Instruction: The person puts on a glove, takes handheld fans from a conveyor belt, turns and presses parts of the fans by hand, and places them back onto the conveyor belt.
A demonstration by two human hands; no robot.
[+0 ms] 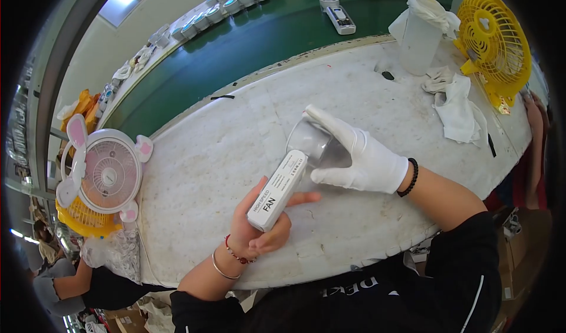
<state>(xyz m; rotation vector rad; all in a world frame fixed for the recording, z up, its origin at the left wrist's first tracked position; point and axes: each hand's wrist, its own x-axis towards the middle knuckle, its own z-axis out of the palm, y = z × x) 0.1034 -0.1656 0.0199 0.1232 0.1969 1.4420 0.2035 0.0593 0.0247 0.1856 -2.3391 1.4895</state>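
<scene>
A white handheld fan point(276, 192) with "HIGH SPEED FAN" printed on its handle is held over the table, tilted up to the right. My bare left hand point(259, 221) is closed around the lower handle, its index finger stretched out to the right. At the upper end of the handle is a clear, round, cup-like part point(313, 139). My right hand point(362, 159), in a white glove, grips this part from the right, thumb below and fingers above. The glove hides some of the round part.
Beyond the white table point(206, 144) runs a green belt point(259, 44) carrying another handheld fan point(341, 19). A pink-and-white fan point(109, 171) stands left. At right are a yellow fan point(494, 35), a translucent container point(420, 44) and white cloths point(460, 109). A person's arm point(73, 283) shows lower left.
</scene>
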